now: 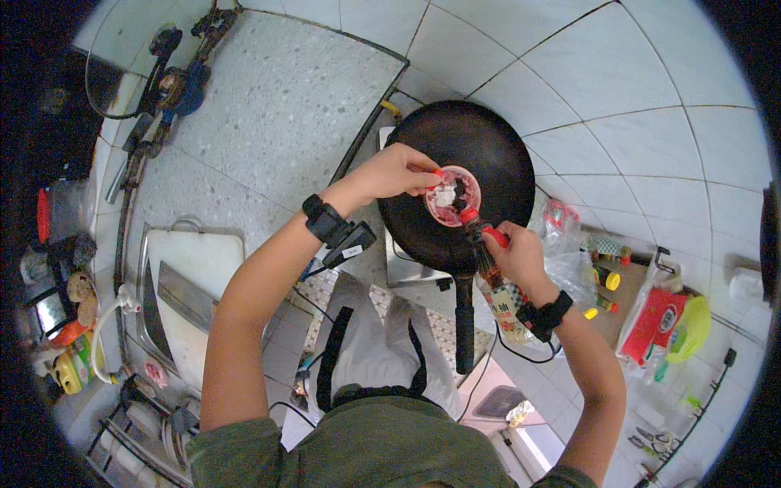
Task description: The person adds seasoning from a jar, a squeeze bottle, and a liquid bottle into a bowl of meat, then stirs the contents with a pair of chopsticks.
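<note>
White powder sits unmixed [445, 196] on raw meat [473, 187] in the bowl [479, 200] — right hand [521, 257] wrapped round a tipped sauce bottle [488, 272], left hand [399, 172] pinching a red cap [439, 173].

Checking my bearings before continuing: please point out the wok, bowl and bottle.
Wok [484, 140]: head view, bare dark interior.
Bowl [479, 196]: head view, right rim.
Bottle [502, 306]: head view, labelled body.

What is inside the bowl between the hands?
The bowl holds what looks like meat, white powder and a dark patch. They cover its bottom; the bottle hides one edge.
</note>
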Motion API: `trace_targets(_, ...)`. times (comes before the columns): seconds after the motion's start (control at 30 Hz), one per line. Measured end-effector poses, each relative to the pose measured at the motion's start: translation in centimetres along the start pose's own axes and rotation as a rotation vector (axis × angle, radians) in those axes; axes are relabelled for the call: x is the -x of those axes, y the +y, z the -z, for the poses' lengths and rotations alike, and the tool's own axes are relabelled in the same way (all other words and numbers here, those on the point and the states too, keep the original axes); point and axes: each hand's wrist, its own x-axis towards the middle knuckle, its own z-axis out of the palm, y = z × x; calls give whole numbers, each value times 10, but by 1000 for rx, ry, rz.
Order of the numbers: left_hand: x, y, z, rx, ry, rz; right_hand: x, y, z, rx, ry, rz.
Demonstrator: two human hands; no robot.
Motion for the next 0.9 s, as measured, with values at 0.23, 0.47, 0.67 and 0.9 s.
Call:
trace_targets(0.23,-4,-4,-4,101,-23,-27,-5,2,-2,24,21,48)
trace_targets(0.47,-3,-4,-8,162,-8,-31,-5,1,4,38,-55,-48)
trace_targets(0.67,-4,-5,-9,157,6,-10,-4,5,5,61,-44,-39)
trace_targets(0.9,-4,-5,-12,165,-3,4,-7,1,9,73,-10,56)
